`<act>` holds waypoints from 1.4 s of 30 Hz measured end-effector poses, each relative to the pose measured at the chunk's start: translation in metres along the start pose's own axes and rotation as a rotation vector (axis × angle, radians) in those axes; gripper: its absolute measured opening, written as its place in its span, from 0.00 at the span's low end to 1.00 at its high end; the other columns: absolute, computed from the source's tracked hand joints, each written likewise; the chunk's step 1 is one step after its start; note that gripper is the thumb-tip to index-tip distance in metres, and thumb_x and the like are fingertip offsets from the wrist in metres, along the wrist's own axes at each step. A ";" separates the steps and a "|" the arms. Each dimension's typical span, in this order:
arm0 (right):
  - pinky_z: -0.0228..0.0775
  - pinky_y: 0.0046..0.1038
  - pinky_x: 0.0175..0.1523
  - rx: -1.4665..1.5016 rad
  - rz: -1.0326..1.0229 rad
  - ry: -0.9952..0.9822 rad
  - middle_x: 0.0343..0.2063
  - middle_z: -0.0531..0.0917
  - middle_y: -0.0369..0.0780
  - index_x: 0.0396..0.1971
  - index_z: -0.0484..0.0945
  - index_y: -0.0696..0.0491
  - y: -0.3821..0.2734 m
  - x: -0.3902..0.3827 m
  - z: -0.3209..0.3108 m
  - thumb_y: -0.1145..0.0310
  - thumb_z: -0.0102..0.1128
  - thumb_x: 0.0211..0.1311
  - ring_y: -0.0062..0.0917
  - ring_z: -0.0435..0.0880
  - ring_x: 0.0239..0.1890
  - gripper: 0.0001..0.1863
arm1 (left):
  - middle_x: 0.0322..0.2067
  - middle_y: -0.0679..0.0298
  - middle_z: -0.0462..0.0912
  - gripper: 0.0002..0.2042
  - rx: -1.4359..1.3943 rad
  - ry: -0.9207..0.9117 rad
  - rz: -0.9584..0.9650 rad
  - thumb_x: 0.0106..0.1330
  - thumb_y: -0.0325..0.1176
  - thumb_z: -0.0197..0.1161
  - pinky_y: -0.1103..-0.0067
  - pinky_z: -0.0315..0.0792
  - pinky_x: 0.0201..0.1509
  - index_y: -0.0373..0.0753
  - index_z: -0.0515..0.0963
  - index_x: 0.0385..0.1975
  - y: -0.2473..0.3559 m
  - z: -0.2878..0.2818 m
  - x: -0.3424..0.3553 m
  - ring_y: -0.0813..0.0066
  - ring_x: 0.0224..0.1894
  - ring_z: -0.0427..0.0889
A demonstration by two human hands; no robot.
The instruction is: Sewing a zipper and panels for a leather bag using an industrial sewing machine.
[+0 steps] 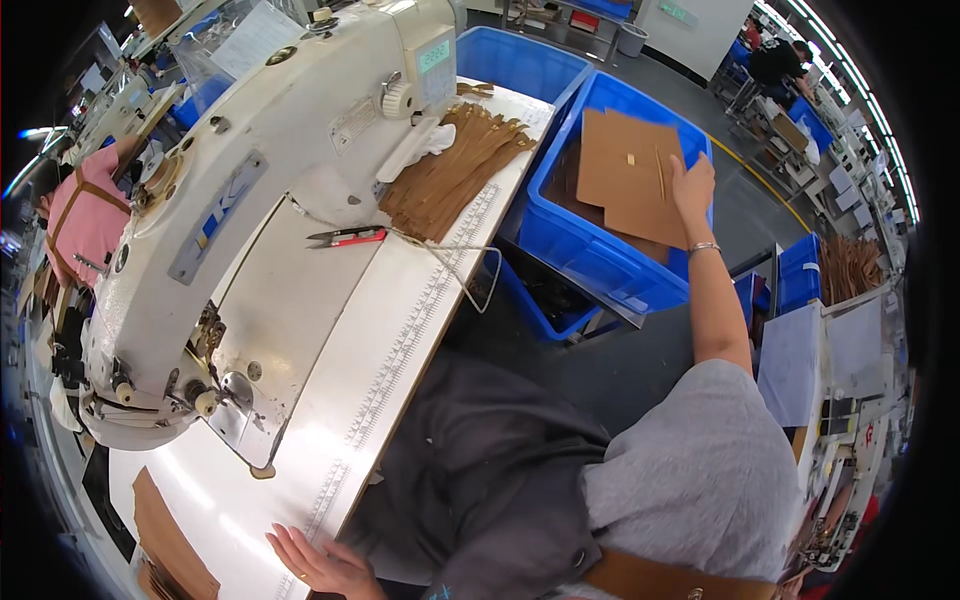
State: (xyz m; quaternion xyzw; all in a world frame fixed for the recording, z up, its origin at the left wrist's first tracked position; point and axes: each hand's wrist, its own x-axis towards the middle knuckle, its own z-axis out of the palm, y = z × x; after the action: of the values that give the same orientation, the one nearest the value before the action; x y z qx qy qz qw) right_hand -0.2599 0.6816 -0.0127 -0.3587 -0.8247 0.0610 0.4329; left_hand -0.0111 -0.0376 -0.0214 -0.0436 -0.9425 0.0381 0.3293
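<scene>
My right hand (692, 195) is over a blue bin at the far right, its fingers closed on the right edge of a flat brown panel (622, 165). That panel, leather-like, has a slit and a small light tab on its face; more brown pieces lie under it in the blue bin (600, 262). My left hand (322, 566) rests at the near edge of the white table (330, 420), fingers stretched out and holding nothing. To its left, brown cut pieces (170, 535) lie on the table. A white sewing machine (230, 150) stands on the table beyond my left hand.
A bundle of brown strips (455, 170) lies at the table's far end, with red-handled thread snips (347, 237) beside it. A second blue bin (520, 62) stands behind. Below is another blue crate (545, 305). A co-worker in pink (88, 210) sits at the left.
</scene>
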 end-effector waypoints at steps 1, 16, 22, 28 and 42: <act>0.76 0.43 0.58 -0.122 -0.228 0.116 0.50 0.86 0.52 0.58 0.77 0.58 -0.009 -0.004 0.001 0.55 0.62 0.74 0.48 0.85 0.51 0.24 | 0.67 0.39 0.74 0.21 0.013 -0.014 0.007 0.81 0.29 0.47 0.51 0.68 0.72 0.25 0.69 0.68 -0.001 0.000 0.000 0.34 0.71 0.71; 0.80 0.39 0.49 0.229 -1.248 -0.594 0.40 0.82 0.43 0.49 0.83 0.54 -0.234 -0.038 0.012 0.75 0.57 0.63 0.41 0.86 0.46 0.15 | 0.66 0.41 0.76 0.20 0.011 -0.068 -0.059 0.81 0.33 0.49 0.51 0.69 0.71 0.28 0.72 0.66 0.000 -0.004 -0.008 0.33 0.71 0.71; 0.81 0.33 0.45 0.587 -1.087 -0.343 0.42 0.84 0.43 0.46 0.80 0.56 -0.254 -0.038 -0.028 0.78 0.58 0.65 0.41 0.86 0.38 0.11 | 0.66 0.40 0.75 0.19 -0.092 -0.050 -0.063 0.79 0.30 0.52 0.51 0.67 0.72 0.28 0.73 0.64 0.007 -0.008 0.005 0.31 0.71 0.70; 0.74 0.33 0.37 0.744 -1.376 -0.338 0.30 0.79 0.40 0.43 0.79 0.56 -0.305 -0.092 -0.102 0.79 0.65 0.59 0.34 0.80 0.29 0.12 | 0.66 0.49 0.77 0.21 -0.425 -0.316 -0.316 0.66 0.22 0.63 0.56 0.65 0.74 0.34 0.79 0.60 -0.003 -0.040 0.044 0.41 0.71 0.72; 0.77 0.32 0.30 1.270 -1.979 -0.742 0.37 0.77 0.39 0.40 0.75 0.52 -0.438 -0.295 -0.111 0.74 0.64 0.53 0.31 0.81 0.31 0.13 | 0.62 0.60 0.81 0.20 -0.551 -0.521 -0.344 0.64 0.22 0.62 0.63 0.73 0.66 0.44 0.84 0.55 -0.088 0.082 0.179 0.56 0.65 0.78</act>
State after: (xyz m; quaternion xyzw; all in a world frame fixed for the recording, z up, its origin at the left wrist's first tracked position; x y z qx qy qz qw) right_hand -0.3038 0.1460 0.0383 0.7334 -0.6383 0.1948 0.1297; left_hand -0.2073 -0.1094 0.0340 0.0390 -0.9628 -0.2611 0.0572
